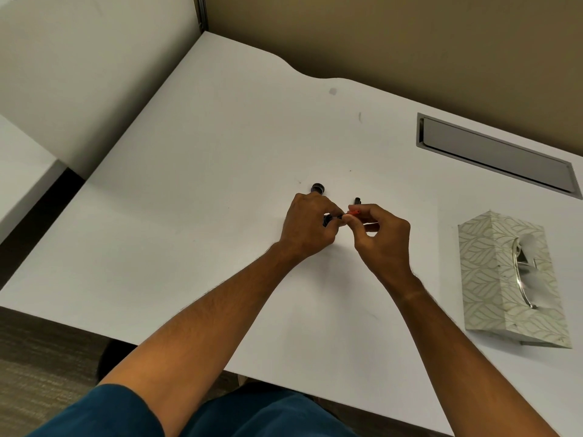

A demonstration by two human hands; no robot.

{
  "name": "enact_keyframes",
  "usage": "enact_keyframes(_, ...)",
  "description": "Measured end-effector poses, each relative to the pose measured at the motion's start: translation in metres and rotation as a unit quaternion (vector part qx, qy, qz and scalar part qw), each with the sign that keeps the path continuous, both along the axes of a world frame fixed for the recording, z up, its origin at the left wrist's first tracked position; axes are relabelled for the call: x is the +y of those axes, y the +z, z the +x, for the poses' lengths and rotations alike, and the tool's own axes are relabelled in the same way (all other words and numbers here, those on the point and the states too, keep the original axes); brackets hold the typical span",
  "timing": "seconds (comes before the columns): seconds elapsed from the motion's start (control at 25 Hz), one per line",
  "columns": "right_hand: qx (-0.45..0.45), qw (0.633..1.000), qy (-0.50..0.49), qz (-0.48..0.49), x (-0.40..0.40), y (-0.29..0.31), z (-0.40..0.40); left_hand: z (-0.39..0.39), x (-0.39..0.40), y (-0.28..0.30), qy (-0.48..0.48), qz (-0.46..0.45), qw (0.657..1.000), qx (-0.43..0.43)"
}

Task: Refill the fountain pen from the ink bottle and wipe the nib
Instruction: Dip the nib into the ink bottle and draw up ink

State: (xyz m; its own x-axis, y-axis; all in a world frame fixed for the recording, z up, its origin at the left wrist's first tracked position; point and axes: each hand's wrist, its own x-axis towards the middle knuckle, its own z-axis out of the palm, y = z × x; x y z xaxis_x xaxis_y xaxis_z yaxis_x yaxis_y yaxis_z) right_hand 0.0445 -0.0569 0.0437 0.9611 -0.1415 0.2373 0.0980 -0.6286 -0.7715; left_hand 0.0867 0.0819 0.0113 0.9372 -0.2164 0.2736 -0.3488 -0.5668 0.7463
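Note:
My left hand grips a dark pen section at the middle of the white desk. My right hand pinches a slim part with an orange-red end, and the two parts meet between my fingertips. A small dark round bottle or cap sits on the desk just beyond my left hand. Another short dark piece stands just behind my right fingers. The nib is hidden by my fingers.
A patterned tissue box lies at the right, tissue showing in its slot. A grey cable hatch is set into the desk at the far right. Partition walls close the back and left; the desk's front edge is near my body.

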Motion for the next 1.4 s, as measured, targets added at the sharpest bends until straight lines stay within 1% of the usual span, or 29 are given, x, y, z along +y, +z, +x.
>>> enact_keyframes(0.2, -0.007, 1.000, -0.012, 0.026, -0.004, 0.004, -0.005, -0.003, 0.004, -0.001, -0.012, 0.020, 1.000, -0.018)
enact_keyframes(0.36, 0.001, 0.997, -0.037, 0.073, -0.011, 0.008, -0.009, -0.008, 0.010, -0.004, -0.025, 0.093, 0.995, -0.040)
enact_keyframes(0.48, 0.013, 0.993, -0.049, 0.104, -0.015, 0.007, -0.012, -0.012, 0.013, -0.007, -0.030, 0.142, 0.989, -0.035)
enact_keyframes(0.6, 0.021, 0.991, -0.054, 0.123, -0.017, 0.006, -0.014, -0.014, 0.014, -0.009, -0.033, 0.172, 0.984, -0.015)
enact_keyframes(0.72, 0.020, 0.990, -0.053, 0.132, -0.019, 0.007, -0.016, -0.014, 0.014, -0.008, -0.034, 0.189, 0.981, -0.003)
enact_keyframes(1.24, 0.016, 0.987, -0.050, 0.150, -0.026, 0.006, -0.018, -0.015, 0.009, -0.007, -0.029, 0.231, 0.973, -0.003)
enact_keyframes(1.4, 0.019, 0.991, -0.041, 0.128, -0.025, 0.005, -0.019, -0.014, 0.008, -0.007, -0.034, 0.241, 0.970, 0.007)
